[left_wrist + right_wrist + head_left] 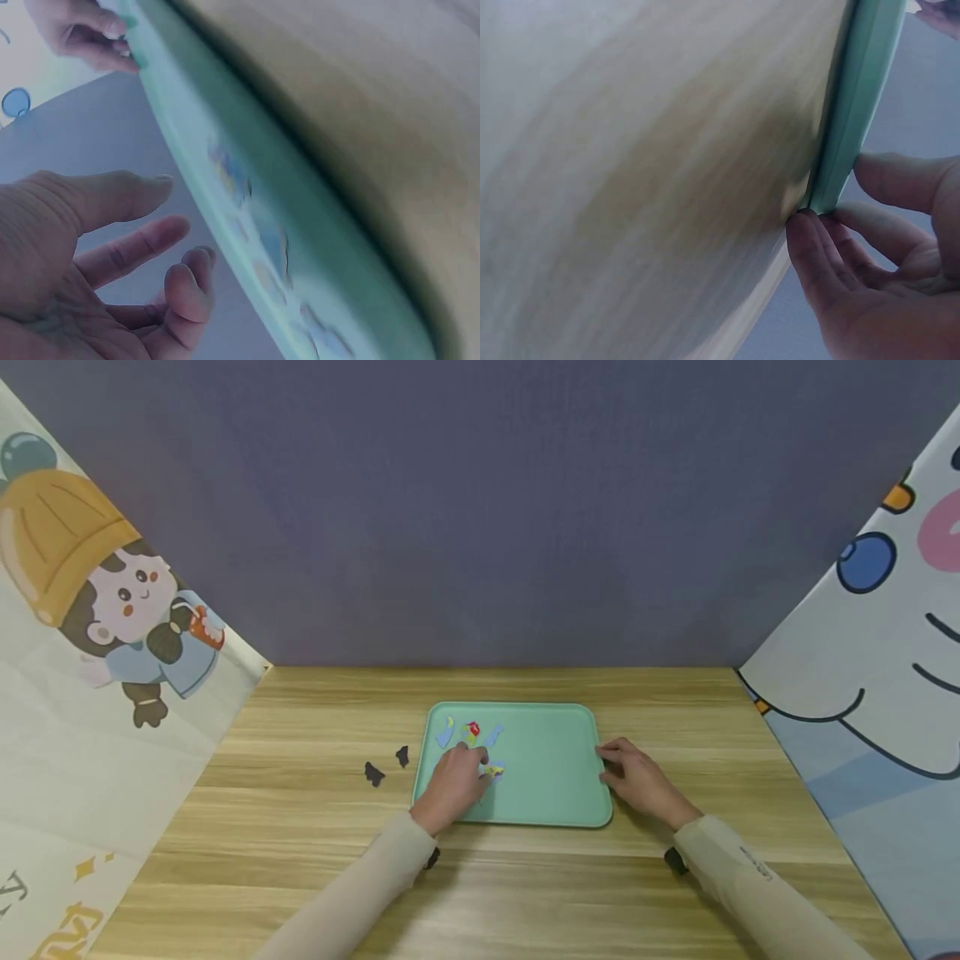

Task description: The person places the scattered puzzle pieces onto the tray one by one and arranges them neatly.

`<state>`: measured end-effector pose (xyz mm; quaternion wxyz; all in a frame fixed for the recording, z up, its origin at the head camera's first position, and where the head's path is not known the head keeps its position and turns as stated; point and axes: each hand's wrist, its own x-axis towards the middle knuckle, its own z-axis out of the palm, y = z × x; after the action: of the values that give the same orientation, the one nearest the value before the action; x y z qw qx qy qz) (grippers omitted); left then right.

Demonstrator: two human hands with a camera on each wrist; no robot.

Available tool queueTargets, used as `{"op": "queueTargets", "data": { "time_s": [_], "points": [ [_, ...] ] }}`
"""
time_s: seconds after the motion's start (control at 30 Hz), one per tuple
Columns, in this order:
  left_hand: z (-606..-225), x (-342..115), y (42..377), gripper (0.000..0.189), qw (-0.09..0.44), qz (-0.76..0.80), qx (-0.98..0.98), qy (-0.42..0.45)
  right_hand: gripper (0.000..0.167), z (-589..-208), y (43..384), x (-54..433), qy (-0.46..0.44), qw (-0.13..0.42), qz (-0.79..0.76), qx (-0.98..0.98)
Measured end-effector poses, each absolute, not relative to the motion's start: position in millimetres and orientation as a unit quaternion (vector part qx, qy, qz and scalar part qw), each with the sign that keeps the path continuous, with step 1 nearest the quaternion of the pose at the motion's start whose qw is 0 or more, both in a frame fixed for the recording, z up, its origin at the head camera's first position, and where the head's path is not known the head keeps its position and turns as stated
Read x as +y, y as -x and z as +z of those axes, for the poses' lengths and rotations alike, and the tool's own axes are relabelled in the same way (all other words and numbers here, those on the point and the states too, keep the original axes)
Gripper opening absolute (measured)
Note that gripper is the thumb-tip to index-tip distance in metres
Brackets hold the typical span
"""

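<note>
A mint-green tray lies on the table. On its left part are several small, flat, irregular pieces: a light-blue and yellow piece, a red and yellow piece, a light-blue piece and a yellow and blue piece. Over these pieces hovers my left hand; in the left wrist view its fingers are loosely bent, thumb apart, with nothing between them. At the tray's right edge, my right hand pinches the rim, its thumb on one side and fingertips on the other.
Two small black irregular pieces, one nearer me and another, lie on the wooden table left of the tray. A grey-blue wall panel stands behind the table, with printed panels on both sides.
</note>
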<state>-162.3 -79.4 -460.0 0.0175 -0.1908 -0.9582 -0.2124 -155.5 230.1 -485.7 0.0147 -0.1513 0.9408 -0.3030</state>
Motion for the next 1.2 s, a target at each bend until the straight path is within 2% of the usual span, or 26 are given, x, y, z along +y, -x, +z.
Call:
{"op": "queueTargets", "data": {
  "time_s": [0.3, 0.73, 0.93, 1.2],
  "points": [
    [-443, -113, 163, 0.023, 0.059, -0.222, -0.959, 0.165, 0.044, -486, 156, 230, 0.156, 0.013, -0.306, 0.939],
    [-442, -175, 174, 0.027, 0.083, -0.252, -0.957, 0.116, 0.044, -486, 155, 229, 0.160, 0.010, -0.297, 0.941],
    [-448, -193, 179, 0.030, 0.064, -0.251, -0.961, 0.099, 0.044, -487, 156, 229, 0.161, 0.007, -0.295, 0.942],
    [-464, -203, 190, 0.044, 0.012, -0.229, -0.970, 0.080, 0.044, -485, 154, 228, 0.159, 0.009, -0.299, 0.941]
  ]
}}
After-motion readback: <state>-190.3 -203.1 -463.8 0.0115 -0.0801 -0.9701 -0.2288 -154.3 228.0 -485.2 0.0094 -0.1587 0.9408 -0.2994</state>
